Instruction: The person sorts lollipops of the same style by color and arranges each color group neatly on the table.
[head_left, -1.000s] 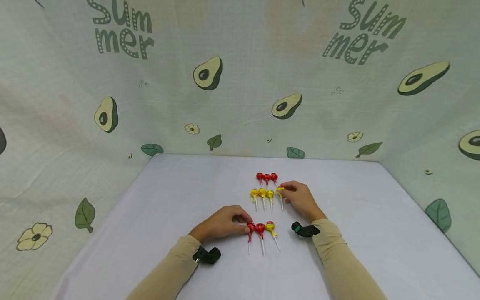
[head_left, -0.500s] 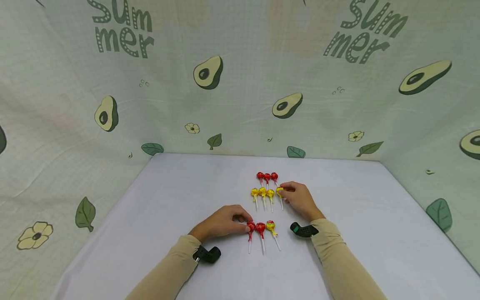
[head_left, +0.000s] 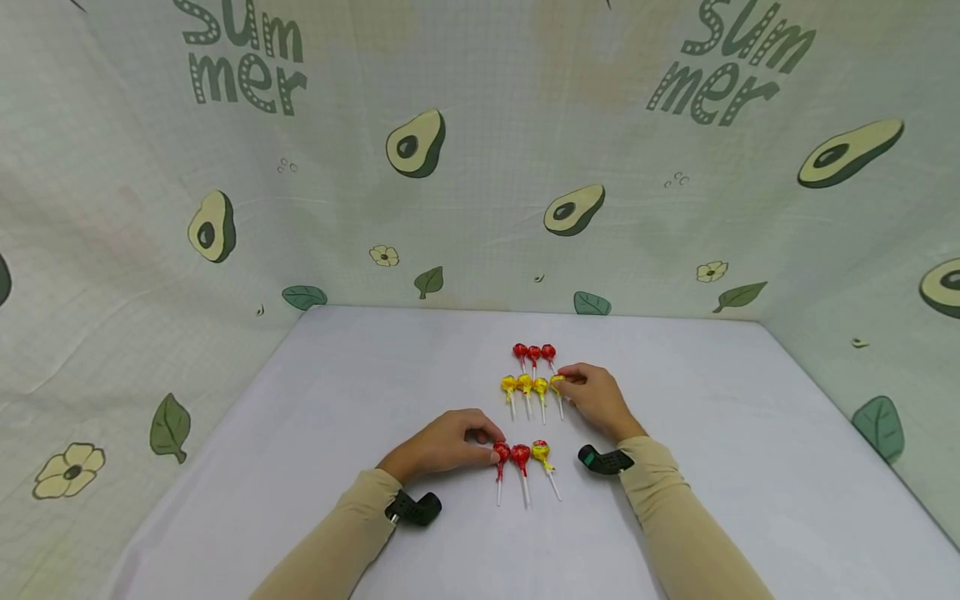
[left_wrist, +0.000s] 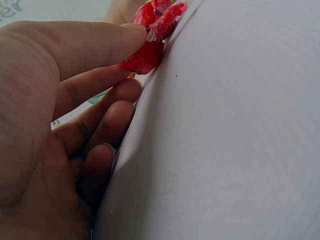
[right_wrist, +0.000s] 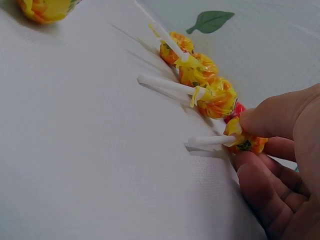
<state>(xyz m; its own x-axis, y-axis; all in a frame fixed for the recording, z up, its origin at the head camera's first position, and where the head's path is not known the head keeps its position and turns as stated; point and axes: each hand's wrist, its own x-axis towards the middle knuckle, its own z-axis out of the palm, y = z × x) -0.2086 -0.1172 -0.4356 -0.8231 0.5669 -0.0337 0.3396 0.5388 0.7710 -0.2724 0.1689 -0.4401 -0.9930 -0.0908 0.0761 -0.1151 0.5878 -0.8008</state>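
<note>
"Pinching what, right hand [head_left: 596, 398]?"

"Yellow lollipop [head_left: 557, 380]. Thumb and fingers on the wrapped head, narrow grip, white stick [right_wrist: 207, 141] pointing back toward the person. Can't tell if it's lifted or lying on the table [head_left: 375, 358]."

"Where's it at?"

"Right end of the middle row, just beside three other yellow lollipops [head_left: 525, 385]. Those three bunch close together, heads away, sticks toward the person."

"OK. Left hand [head_left: 442, 442]?"

"Holding too. Red lollipop [head_left: 501, 454], left end of the nearest row. Thumb on one side of the head, forefinger on the other. Remaining fingers bent, close to the white tabletop, going by the left wrist view."

"Rest of that row?"

"Second red lollipop [head_left: 521, 455] just right of the held one. Then a red-topped yellow lollipop [head_left: 540, 451], stick slanting off to the right."

"Far row?"

"Three red lollipops [head_left: 534, 353], side by side, beyond the yellow ones. Sticks toward the person again."

"Arms, quick."

"Tan sleeves [head_left: 337, 533]. Black device [head_left: 420, 510] at the left wrist, matching black device [head_left: 606, 460] at the right."

"Background?"

"Pale cloth [head_left: 480, 167], behind the table and down both sides. Printed avocado halves [head_left: 416, 143], green leaves [head_left: 429, 283], cream flowers [head_left: 384, 256], grey-green 'summer' lettering [head_left: 251, 83] twice up top."
</note>
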